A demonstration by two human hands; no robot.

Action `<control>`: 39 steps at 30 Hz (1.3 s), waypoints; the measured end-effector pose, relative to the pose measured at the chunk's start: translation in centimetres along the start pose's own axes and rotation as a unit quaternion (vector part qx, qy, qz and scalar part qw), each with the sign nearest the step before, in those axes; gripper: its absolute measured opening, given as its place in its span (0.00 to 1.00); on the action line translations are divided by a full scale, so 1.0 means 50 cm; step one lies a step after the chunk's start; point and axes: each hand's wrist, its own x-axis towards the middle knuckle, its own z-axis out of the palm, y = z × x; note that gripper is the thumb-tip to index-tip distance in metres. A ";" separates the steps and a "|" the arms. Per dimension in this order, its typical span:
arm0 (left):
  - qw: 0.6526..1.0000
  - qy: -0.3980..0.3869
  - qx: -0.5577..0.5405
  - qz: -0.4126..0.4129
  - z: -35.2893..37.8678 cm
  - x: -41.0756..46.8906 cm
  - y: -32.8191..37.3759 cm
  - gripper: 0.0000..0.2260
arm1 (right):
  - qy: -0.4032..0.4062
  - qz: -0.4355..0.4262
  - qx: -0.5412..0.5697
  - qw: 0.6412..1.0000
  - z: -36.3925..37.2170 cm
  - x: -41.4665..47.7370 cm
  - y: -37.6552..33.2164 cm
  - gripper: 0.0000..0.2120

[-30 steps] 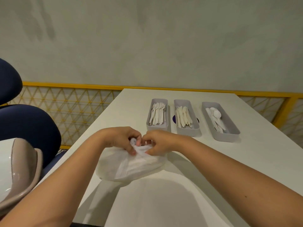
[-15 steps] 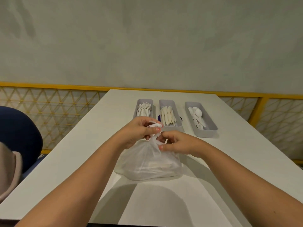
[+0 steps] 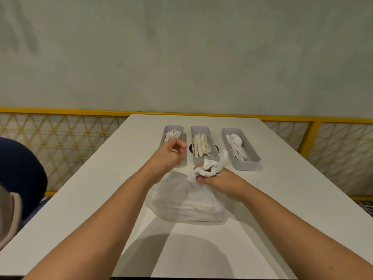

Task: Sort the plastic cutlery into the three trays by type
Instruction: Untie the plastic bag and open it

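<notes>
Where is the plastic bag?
The plastic bag sits mid-table, nearer than the three trays, its bunched top gripped by the right hand.

- The left hand (image 3: 171, 153) has let go of the translucent white plastic bag (image 3: 186, 199) and lifted away toward the trays, blurred.
- The right hand (image 3: 217, 178) alone now grips the bag's bunched neck.
</notes>
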 end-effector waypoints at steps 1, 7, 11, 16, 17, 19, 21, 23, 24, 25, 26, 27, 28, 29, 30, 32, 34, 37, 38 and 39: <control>0.996 -0.059 0.059 -0.025 -0.006 -0.006 -0.015 0.13 | 0.011 -0.007 0.018 1.000 0.001 -0.002 0.000 0.05; 0.989 -0.127 0.064 -0.028 0.001 -0.024 -0.064 0.05 | 0.071 -0.030 0.052 0.996 0.015 -0.006 0.005 0.02; 0.994 -0.096 -0.038 -0.038 -0.006 -0.022 -0.069 0.06 | 0.100 -0.051 0.096 0.989 0.008 -0.010 0.007 0.06; 0.981 -0.106 -0.137 -0.082 -0.010 -0.023 -0.046 0.10 | 0.101 -0.043 0.146 0.983 0.003 -0.012 0.014 0.08; 0.979 -0.117 -0.140 -0.088 -0.007 -0.023 -0.039 0.09 | 0.090 -0.049 0.137 0.985 0.006 -0.012 0.013 0.08; 0.980 -0.137 -0.115 -0.085 0.003 -0.025 -0.025 0.08 | 0.060 -0.076 0.103 0.990 0.014 -0.014 0.001 0.06; 0.987 -0.120 -0.085 -0.059 0.013 -0.026 -0.011 0.06 | 0.067 -0.095 0.075 0.990 0.017 -0.012 -0.016 0.05; 0.991 -0.090 -0.093 -0.036 0.012 -0.022 -0.004 0.06 | 0.111 -0.095 0.084 0.986 0.009 -0.011 -0.024 0.06; 0.991 -0.081 -0.106 -0.034 0.007 -0.020 -0.003 0.06 | 0.130 -0.086 0.103 0.982 0.002 -0.013 -0.025 0.07; 0.989 -0.072 -0.122 -0.040 0.000 -0.018 -0.004 0.06 | 0.139 -0.076 0.125 0.979 -0.005 -0.015 -0.024 0.07; 0.987 -0.062 -0.140 -0.052 -0.007 -0.016 -0.005 0.06 | 0.139 -0.065 0.139 0.978 -0.011 -0.017 -0.021 0.07; 0.985 -0.052 -0.152 -0.062 -0.014 -0.014 -0.007 0.06 | 0.131 -0.056 0.145 0.979 -0.016 -0.020 -0.020 0.06; 0.985 -0.045 -0.155 -0.065 -0.017 -0.012 -0.007 0.06 | 0.120 -0.052 0.146 0.981 -0.019 -0.021 -0.021 0.06; 0.986 -0.045 -0.149 -0.060 -0.017 -0.011 -0.004 0.05 | 0.104 -0.057 0.144 0.982 -0.019 -0.022 -0.026 0.05; 0.987 -0.051 -0.141 -0.052 -0.013 -0.012 0.002 0.05 | 0.089 -0.066 0.140 0.984 -0.018 -0.021 -0.035 0.03; 0.990 -0.060 -0.123 -0.035 0.002 -0.015 0.017 0.03 | 0.071 -0.087 0.119 0.987 -0.014 -0.019 -0.062 0.03; 0.992 -0.044 -0.115 -0.017 0.012 -0.016 0.033 0.01 | 0.083 -0.097 0.109 0.986 -0.014 -0.017 -0.088 0.04; 0.984 -0.029 -0.177 -0.011 0.002 -0.010 0.045 0.03 | 0.085 -0.083 0.192 0.974 -0.030 -0.014 -0.103 0.05; 0.979 -0.029 -0.202 -0.009 -0.004 -0.010 0.050 0.04 | 0.076 -0.080 0.218 0.970 -0.035 -0.014 -0.109 0.06; 0.976 -0.034 -0.214 -0.007 -0.007 -0.011 0.051 0.04 | 0.063 -0.076 0.237 0.967 -0.037 -0.016 -0.112 0.06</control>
